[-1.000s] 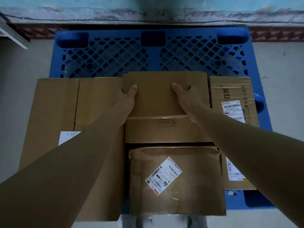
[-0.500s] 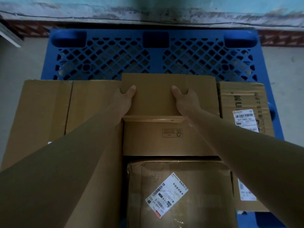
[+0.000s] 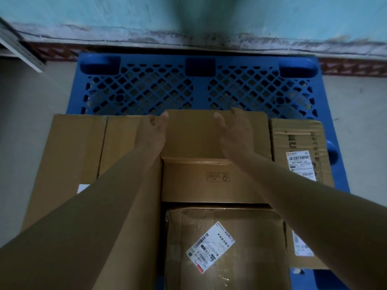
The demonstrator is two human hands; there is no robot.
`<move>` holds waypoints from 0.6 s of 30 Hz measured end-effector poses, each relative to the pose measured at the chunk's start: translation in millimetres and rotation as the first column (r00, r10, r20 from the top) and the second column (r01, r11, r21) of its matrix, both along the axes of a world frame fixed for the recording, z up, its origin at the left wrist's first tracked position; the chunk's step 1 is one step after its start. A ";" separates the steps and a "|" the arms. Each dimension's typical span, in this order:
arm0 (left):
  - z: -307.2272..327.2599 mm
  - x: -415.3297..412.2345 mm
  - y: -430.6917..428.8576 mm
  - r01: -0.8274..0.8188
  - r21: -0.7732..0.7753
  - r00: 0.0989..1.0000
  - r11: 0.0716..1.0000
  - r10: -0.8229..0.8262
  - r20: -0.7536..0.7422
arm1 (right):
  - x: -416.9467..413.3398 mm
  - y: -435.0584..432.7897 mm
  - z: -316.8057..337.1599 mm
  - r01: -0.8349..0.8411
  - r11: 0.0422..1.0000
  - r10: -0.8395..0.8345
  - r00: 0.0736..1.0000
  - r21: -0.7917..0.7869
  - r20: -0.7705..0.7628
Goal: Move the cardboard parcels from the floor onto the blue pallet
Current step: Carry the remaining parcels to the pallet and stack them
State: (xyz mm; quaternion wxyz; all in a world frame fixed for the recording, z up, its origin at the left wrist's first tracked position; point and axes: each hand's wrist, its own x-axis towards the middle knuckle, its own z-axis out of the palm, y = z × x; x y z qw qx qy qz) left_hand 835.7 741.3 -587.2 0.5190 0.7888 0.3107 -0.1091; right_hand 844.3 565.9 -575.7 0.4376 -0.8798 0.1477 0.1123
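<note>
A blue lattice pallet (image 3: 199, 91) lies against the wall and carries several cardboard parcels. The middle parcel (image 3: 194, 137) sits in the row, flanked by a wide flat parcel (image 3: 77, 153) on the left and a labelled parcel (image 3: 299, 141) on the right. My left hand (image 3: 152, 132) hovers at the middle parcel's left edge with relaxed fingers. My right hand (image 3: 232, 132) is over its top right part, fingers loose, gripping nothing. Nearer to me is a taped parcel (image 3: 226, 248) with a white label.
The far half of the pallet shows bare lattice. A pale blue wall (image 3: 188, 17) with a patterned skirting runs behind it. Grey floor (image 3: 31, 101) lies on both sides, and a white rail (image 3: 18, 49) crosses the top left corner.
Both hands held the middle parcel by its top before; now their fingers have come off and hang relaxed over it. The view has shifted closer over the parcels.
</note>
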 end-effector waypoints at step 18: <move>317.9 -43.8 8.6 -0.012 -0.208 0.921 0.978 0.091 0.378 | -43.0 56.2 311.8 -0.230 0.940 0.159 0.948 0.252 0.275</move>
